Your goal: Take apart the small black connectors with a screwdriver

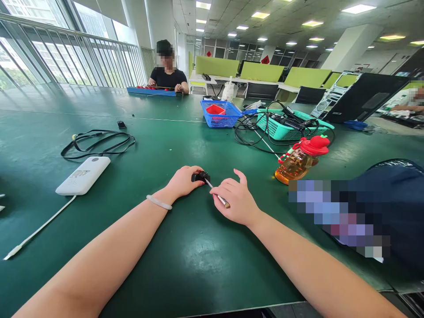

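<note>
Near the middle of the green table (159, 274), my left hand (184, 181) grips a small black object (198, 177) between thumb and fingers, low at the tabletop. Just to its right, my right hand (233, 198) pinches a thin metal tool (217, 194) with a brownish end, its little finger raised. The tool's far tip meets the top of the black object. Fine details of the black object are too small to tell. A pale bracelet (159, 202) circles my left wrist.
A white power bank (84, 176) and black cable (99, 154) lie left. A red-lidded bottle (296, 163) and dark bag (394, 212) stand right. Behind are a blue basket (221, 120), a teal basket (280, 131) with cables, and a person (168, 77) across the table.
</note>
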A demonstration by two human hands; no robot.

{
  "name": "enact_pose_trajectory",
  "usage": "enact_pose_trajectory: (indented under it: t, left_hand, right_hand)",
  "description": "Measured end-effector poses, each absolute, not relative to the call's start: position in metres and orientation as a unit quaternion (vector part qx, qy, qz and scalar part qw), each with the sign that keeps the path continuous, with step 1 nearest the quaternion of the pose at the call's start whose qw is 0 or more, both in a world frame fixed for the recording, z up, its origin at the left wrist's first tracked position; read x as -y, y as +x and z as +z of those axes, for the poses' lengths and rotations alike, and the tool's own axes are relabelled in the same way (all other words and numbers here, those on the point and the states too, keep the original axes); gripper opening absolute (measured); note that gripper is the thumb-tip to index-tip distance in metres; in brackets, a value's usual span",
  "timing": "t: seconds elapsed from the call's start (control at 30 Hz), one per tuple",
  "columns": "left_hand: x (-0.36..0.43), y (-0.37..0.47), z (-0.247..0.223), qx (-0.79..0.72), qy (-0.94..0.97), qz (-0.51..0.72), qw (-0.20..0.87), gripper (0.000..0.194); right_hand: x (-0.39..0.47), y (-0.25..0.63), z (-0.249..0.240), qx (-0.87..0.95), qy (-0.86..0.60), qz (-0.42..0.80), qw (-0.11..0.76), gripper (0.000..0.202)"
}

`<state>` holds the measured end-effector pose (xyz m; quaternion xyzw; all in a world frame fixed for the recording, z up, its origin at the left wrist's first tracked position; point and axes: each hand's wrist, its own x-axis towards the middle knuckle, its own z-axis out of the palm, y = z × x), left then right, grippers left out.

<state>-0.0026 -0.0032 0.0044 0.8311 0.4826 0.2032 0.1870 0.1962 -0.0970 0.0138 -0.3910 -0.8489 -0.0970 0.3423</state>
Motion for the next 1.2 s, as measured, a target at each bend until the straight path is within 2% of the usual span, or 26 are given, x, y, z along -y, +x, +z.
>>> enact_pose_trajectory:
  t: [0.63, 0.77, 0.9, 0.97, 1.2]
  left_hand:
    - [0.002, -0.004, 0.004, -0.473, 0.838, 0.201, 0.183, 0.035]
    - [0.002, -0.005, 0.004, -0.462, 0.843, 0.202, 0.185, 0.035]
    - [0.004, -0.005, 0.005, -0.438, 0.856, 0.197, 0.192, 0.035]
    - [0.005, -0.005, 0.006, -0.422, 0.863, 0.192, 0.202, 0.036]
    - [0.01, -0.004, 0.009, -0.353, 0.89, 0.178, 0.227, 0.035]
  right_hand:
    - [0.094, 0.198, 0.014, 0.839, -0.429, -0.052, 0.331, 0.013]
    - [0.089, 0.202, 0.012, 0.791, -0.465, 0.068, 0.391, 0.013]
    - [0.078, 0.211, 0.005, 0.656, -0.493, 0.316, 0.476, 0.018]
    - [0.071, 0.215, 0.002, 0.593, -0.479, 0.402, 0.507, 0.021]
    - [0.063, 0.216, -0.001, 0.468, -0.447, 0.518, 0.559, 0.028]
